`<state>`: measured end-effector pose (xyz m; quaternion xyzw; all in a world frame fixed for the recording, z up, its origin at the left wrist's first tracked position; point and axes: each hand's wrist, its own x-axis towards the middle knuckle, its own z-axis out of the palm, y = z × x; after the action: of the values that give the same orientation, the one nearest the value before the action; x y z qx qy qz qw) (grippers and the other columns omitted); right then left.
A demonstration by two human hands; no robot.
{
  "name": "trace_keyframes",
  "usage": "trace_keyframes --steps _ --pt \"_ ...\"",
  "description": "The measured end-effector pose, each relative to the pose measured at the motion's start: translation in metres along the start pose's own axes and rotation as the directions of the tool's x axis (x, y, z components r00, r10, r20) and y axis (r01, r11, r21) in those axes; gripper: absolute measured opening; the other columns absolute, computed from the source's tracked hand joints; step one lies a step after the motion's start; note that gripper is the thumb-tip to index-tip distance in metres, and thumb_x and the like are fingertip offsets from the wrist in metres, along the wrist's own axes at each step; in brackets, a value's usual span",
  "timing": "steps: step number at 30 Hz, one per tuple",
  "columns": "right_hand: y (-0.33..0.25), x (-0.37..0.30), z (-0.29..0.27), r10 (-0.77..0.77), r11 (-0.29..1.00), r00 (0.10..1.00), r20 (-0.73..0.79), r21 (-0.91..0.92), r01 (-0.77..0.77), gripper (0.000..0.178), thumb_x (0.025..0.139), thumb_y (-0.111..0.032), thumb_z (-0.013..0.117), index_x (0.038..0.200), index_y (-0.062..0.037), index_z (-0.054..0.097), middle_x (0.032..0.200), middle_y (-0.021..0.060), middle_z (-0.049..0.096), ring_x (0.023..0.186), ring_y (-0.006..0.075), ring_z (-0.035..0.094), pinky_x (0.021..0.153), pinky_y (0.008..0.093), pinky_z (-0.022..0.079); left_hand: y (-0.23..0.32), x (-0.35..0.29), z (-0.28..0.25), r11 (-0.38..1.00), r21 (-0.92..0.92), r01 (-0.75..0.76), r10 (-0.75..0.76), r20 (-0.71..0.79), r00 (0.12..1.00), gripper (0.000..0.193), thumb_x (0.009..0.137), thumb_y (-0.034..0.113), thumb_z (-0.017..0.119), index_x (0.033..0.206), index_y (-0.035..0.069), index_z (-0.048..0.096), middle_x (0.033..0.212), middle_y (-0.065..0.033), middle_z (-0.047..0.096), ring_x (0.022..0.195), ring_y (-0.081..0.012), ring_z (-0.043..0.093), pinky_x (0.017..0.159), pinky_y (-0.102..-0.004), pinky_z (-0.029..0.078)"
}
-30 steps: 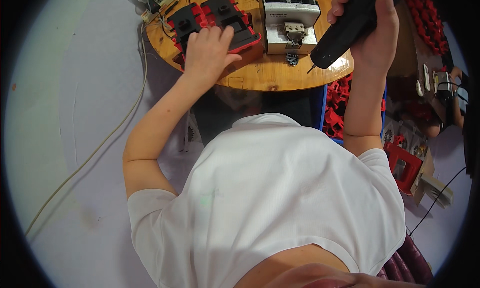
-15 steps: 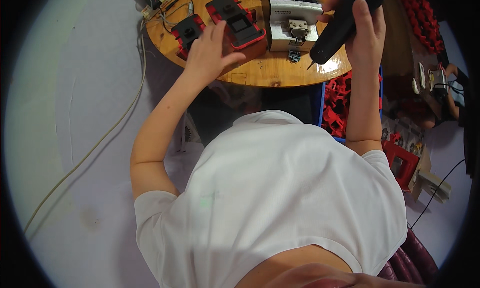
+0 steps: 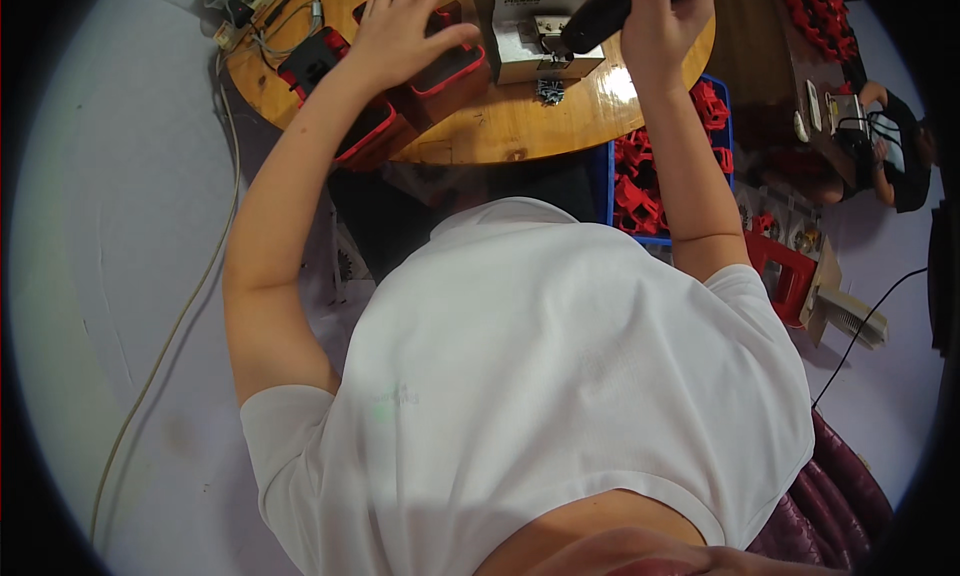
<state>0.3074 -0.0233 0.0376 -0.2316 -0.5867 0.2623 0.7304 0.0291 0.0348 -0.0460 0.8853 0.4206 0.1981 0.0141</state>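
My right hand [image 3: 662, 26] grips a black electric screwdriver [image 3: 604, 16] with its nose down at the metal bracket [image 3: 553, 34] on the front of a white box-shaped machine [image 3: 520, 16], likely a screw feeder. Whether its bit touches the bracket is hidden. My left hand [image 3: 400, 38] has its fingers spread over a black-and-red housing [image 3: 452, 74] and partly covers it. A second black-and-red housing [image 3: 312, 64] lies to the left of that hand, half behind my forearm. A small pile of screws [image 3: 550, 92] sits on the table before the machine.
The round wooden table [image 3: 500, 150] has cables [image 3: 290, 41] at its far left. Below its right edge stands a blue crate [image 3: 611, 191] of red plastic parts [image 3: 640, 196]. Farther right, another person [image 3: 905, 156] works beside a brown table. A long cable runs down the left.
The screwdriver has moved left, from beside the machine to its front bracket. My left hand has reached farther across the housing. The whole view has shifted somewhat.
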Motion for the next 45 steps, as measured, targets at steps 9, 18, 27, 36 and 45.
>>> trace_keyframes --steps 9,18,27,36,45 --pt "0.021 -0.015 -0.003 -0.023 0.999 0.997 -0.07 -0.024 0.022 0.045 0.099 -0.036 0.073 0.123 -0.0063 0.049 0.089 0.0071 0.062 0.068 0.014 0.06 0.06 0.0307 0.052 -0.015 -0.05 -0.042 0.949 0.179 0.26 -0.249 -0.085 0.965 0.069 0.099 0.062 0.053 0.144 0.009 0.058 0.141 -0.0193 0.062 0.132 -0.0354 0.057 0.108 -0.048 0.044" --pt "0.016 -0.019 0.0 -0.064 0.998 0.995 -0.081 -0.028 0.062 0.045 0.099 -0.034 0.073 0.125 -0.0067 0.049 0.088 0.0071 0.062 0.068 0.0142 0.06 0.061 0.0307 0.052 -0.013 -0.046 -0.042 0.943 0.201 0.267 -0.25 -0.106 0.963 0.08 0.091 0.071 0.058 0.142 0.01 0.06 0.125 -0.0165 0.071 0.115 -0.0351 0.066 0.096 -0.0498 0.05" --pt "0.025 -0.015 0.006 -0.088 0.995 0.991 0.1 -0.045 0.093 0.042 0.1 -0.028 0.071 0.129 -0.0071 0.048 0.087 0.0053 0.061 0.067 0.013 0.058 0.059 0.0303 0.05 -0.026 -0.036 -0.049 0.931 0.138 0.338 -0.355 0.126 0.926 0.096 0.081 0.076 0.067 0.15 0.011 0.052 0.113 -0.0205 0.073 0.106 -0.0373 0.071 0.094 -0.049 0.052" --pt "-0.023 0.019 0.052 0.233 0.972 0.973 0.007 0.033 -0.233 0.038 0.102 -0.041 0.065 0.109 -0.0061 0.051 0.085 0.0078 0.063 0.064 0.0162 0.064 0.056 0.0323 0.056 -0.026 -0.018 -0.064 0.913 -0.073 0.402 -0.37 0.272 0.888 0.088 0.081 0.062 0.074 0.148 0.01 0.051 0.13 -0.0216 0.067 0.121 -0.0373 0.065 0.101 -0.0463 0.051" --pt "0.004 0.014 0.079 -0.063 0.982 0.99 0.129 0.183 0.038 0.036 0.102 -0.032 0.067 0.119 -0.0055 0.05 0.091 0.0098 0.064 0.068 0.0172 0.064 0.059 0.0328 0.054 0.0 -0.014 -0.081 0.872 -0.124 0.473 -0.422 0.295 0.857 0.082 0.077 0.057 0.078 0.141 0.01 0.058 0.128 -0.0208 0.069 0.119 -0.038 0.065 0.1 -0.0467 0.051"
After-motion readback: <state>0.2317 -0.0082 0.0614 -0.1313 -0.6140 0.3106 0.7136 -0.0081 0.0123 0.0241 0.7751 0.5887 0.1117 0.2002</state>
